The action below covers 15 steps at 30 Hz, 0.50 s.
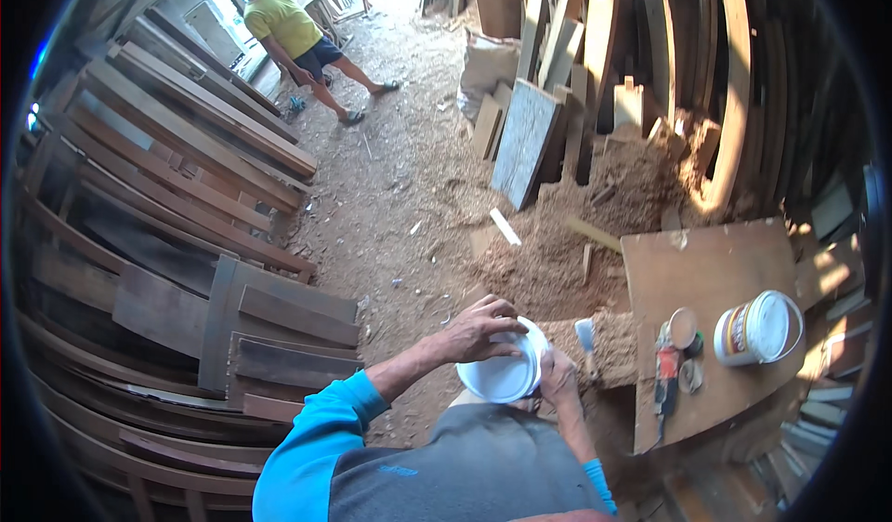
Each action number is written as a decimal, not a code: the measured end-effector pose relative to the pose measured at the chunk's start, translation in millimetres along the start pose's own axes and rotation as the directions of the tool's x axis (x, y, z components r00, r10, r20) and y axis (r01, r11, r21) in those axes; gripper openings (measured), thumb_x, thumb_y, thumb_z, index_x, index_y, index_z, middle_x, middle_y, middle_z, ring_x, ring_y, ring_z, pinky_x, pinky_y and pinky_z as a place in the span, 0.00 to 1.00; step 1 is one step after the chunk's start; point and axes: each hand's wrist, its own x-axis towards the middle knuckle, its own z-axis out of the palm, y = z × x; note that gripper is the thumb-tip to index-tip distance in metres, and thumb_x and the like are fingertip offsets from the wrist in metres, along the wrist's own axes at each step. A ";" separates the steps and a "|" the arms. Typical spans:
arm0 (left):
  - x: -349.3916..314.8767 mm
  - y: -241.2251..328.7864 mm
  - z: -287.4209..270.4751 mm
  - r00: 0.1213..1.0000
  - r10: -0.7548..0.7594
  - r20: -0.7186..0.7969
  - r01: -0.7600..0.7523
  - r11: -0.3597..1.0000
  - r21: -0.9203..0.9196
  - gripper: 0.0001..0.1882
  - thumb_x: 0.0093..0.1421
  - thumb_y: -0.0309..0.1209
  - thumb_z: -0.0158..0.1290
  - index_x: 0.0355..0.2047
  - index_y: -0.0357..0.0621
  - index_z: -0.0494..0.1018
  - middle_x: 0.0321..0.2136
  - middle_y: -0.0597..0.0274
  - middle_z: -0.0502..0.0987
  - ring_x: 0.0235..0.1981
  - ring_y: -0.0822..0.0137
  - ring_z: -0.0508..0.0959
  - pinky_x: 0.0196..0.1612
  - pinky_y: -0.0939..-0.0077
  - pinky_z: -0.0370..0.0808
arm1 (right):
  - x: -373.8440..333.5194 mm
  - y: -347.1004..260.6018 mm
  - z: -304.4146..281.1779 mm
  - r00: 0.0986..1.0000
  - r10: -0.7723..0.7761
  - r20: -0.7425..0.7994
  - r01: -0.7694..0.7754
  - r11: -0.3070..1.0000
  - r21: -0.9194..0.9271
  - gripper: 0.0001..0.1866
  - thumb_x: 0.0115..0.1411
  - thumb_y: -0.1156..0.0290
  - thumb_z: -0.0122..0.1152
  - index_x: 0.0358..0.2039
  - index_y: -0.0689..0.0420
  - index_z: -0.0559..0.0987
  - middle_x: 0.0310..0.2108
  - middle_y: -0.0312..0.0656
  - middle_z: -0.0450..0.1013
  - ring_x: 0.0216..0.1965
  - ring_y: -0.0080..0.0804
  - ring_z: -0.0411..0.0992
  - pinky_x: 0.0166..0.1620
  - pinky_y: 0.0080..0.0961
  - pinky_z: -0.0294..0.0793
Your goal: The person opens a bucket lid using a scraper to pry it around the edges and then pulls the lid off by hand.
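A white round plastic tub (498,380) is held in front of my body, tilted. My left hand (478,330) reaches over its far side, fingers bent onto the rim. My right hand (558,378) grips the rim on the right. What is inside the tub cannot be made out. Just right of my right hand lies a scraper (585,338) with a pale flat blade, beside a heap of sawdust.
A brown board (711,271) at the right bears a white lidded bucket (754,329), a red and black tool (666,364) and small round discs. Stacked planks (186,141) line the left; timber (530,145) leans at the back right. A person (288,34) stands far left.
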 end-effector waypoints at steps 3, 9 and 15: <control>-4.4 -0.5 2.2 0.996 -0.081 -0.027 0.076 0.982 -0.173 0.15 0.55 0.39 0.68 0.41 0.51 0.82 0.42 0.58 0.74 0.46 0.54 0.74 0.49 0.60 0.74 | 1.9 -14.4 -5.0 1.000 0.023 0.021 -0.024 0.999 0.043 0.23 0.71 0.58 0.43 0.39 0.66 0.78 0.33 0.64 0.74 0.37 0.66 0.74 0.39 0.49 0.73; -23.5 33.0 -14.8 0.996 0.008 -0.085 -0.020 0.990 -0.139 0.13 0.54 0.31 0.66 0.41 0.48 0.82 0.38 0.60 0.73 0.43 0.57 0.72 0.48 0.61 0.73 | -6.5 -3.0 1.5 0.995 0.087 0.042 -0.089 0.995 0.041 0.20 0.69 0.62 0.43 0.39 0.66 0.78 0.32 0.64 0.74 0.36 0.62 0.76 0.40 0.49 0.72; -35.4 25.7 -15.9 0.947 0.223 -0.230 -0.223 0.974 0.028 0.08 0.49 0.26 0.67 0.31 0.49 0.81 0.33 0.60 0.74 0.35 0.57 0.76 0.36 0.65 0.75 | -3.6 35.9 12.3 0.999 -0.024 -0.026 0.025 1.000 0.019 0.19 0.68 0.64 0.45 0.26 0.67 0.73 0.26 0.61 0.70 0.31 0.54 0.71 0.35 0.47 0.68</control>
